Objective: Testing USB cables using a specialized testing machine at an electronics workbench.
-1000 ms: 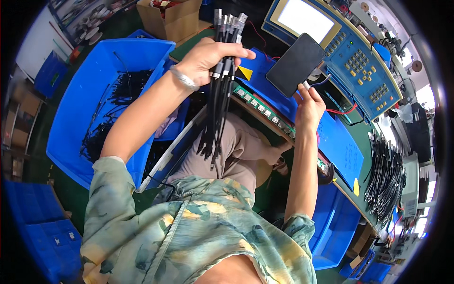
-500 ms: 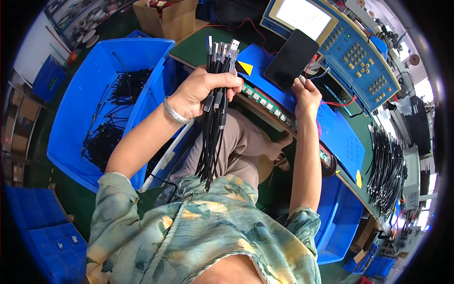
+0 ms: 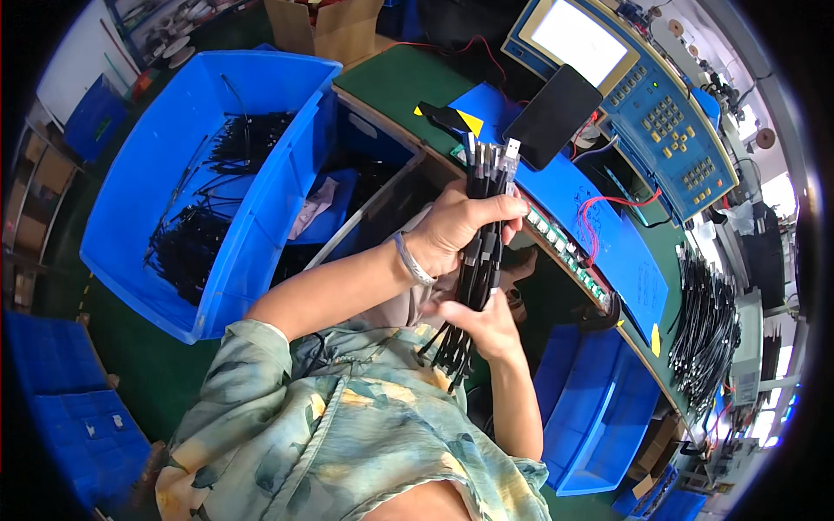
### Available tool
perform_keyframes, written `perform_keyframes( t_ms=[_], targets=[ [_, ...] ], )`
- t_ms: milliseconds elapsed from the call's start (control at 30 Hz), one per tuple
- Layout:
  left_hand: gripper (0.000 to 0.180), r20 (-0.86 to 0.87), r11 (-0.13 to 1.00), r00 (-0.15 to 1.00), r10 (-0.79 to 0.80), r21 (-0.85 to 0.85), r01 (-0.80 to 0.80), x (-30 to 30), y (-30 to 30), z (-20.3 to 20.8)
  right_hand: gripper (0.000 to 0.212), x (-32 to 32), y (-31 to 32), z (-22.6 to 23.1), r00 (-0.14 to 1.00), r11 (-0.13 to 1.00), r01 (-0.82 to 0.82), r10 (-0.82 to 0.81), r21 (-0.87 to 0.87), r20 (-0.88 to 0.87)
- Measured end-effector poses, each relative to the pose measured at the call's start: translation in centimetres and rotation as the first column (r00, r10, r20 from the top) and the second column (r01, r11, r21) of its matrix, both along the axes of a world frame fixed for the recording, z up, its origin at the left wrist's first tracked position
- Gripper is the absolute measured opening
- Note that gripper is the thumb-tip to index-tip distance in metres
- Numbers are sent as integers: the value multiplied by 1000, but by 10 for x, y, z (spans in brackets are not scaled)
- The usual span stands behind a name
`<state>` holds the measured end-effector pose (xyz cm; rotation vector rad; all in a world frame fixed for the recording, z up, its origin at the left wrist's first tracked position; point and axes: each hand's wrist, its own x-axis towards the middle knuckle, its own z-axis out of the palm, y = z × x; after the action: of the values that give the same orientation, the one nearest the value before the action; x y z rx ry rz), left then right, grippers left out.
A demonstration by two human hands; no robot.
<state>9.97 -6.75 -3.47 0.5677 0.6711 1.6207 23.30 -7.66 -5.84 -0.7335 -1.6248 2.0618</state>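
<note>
A bundle of black USB cables (image 3: pixel 480 269) hangs upright in front of me, its metal plugs pointing up. My left hand (image 3: pixel 460 227) is closed round the bundle just below the plugs, thumb across the front. Lower down, my right hand (image 3: pixel 486 328) wraps the same cables, its thumb lying over them and its other fingers mostly hidden. The loose lower ends dangle beneath it, close to my shirt. Beyond the plugs, a black phone-like device (image 3: pixel 553 115) leans in front of the blue test instrument (image 3: pixel 665 122) with a lit screen.
At the left, a large blue bin (image 3: pixel 130 252) holds black cables. A green circuit board strip (image 3: pixel 556 236) runs along the edge of the green workbench (image 3: pixel 395 82). More black cables (image 3: pixel 704 330) lie at its right end. Another blue bin (image 3: pixel 591 417) stands below the bench.
My right hand has come away from the red-wire area by the device and down to the lower cables. The left hand and bundle appear further right and lower in view.
</note>
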Motion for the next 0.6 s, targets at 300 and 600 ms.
perform_keyframes(
  t_ms=[300, 600],
  targets=[
    [22, 28, 953, 961, -277, 138, 270, 12, -11, -19, 18, 25, -13, -17, 980, 983, 4, 33, -185, 195],
    [10, -103, 988, 983, -151, 8, 152, 30, -19, -29, 25, 70, 6, -15, 894, 878, 442, -417, 183, -163]
  ],
)
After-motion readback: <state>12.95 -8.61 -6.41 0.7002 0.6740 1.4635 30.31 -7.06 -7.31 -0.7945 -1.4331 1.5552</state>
